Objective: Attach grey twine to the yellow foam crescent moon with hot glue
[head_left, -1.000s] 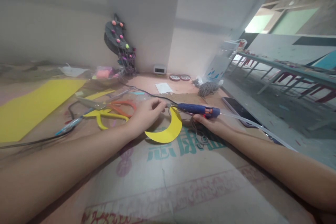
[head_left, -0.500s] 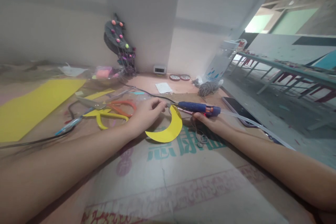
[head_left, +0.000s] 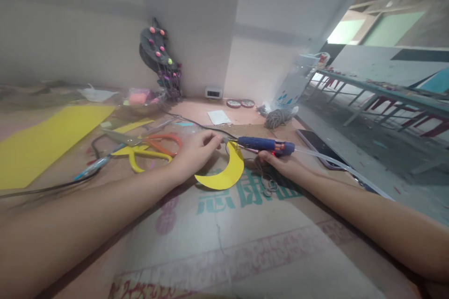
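Observation:
A yellow paper crescent [head_left: 224,173] is held above the printed cardboard, its upper tip beside the pinched fingertips of my left hand [head_left: 196,152]. Exactly where the fingers grip it is hard to make out. A thin grey strand shows along its inner edge near the top. My right hand [head_left: 280,162] is closed around the lower part of a blue glue gun [head_left: 266,144], whose handle is mostly hidden. The nozzle points left at the crescent's upper tip, and a clear glue stick [head_left: 322,155] sticks out behind. Loose grey yarn [head_left: 269,184] dangles below my right hand.
Scissors [head_left: 164,149] with orange and yellow handles lie left of my left hand, beside a yellow sheet [head_left: 52,142]. A phone [head_left: 321,149] and a yarn bundle [head_left: 278,117] are at right. A grey crescent ornament [head_left: 152,49] stands against the wall.
Almost nothing differs. The crescent and both hands keep their places, with only a very slight shift.

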Demonstrator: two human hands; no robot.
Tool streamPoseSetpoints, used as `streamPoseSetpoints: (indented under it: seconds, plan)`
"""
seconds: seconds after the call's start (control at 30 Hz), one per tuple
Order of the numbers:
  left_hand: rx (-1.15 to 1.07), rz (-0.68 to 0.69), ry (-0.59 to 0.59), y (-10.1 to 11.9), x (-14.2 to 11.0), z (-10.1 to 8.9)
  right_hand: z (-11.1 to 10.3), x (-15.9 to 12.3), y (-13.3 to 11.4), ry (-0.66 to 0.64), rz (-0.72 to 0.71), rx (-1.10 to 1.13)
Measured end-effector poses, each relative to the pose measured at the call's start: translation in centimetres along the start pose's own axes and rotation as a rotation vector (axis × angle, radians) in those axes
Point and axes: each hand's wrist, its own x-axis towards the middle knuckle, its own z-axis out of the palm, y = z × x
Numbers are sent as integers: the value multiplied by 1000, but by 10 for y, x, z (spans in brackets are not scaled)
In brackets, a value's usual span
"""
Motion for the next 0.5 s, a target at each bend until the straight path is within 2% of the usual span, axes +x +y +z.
streamPoseSetpoints:
  seconds: [0.5]
  plan:
    - [-16,-12,-2,1,-1,-1,2,4,9,-37,-30,85]
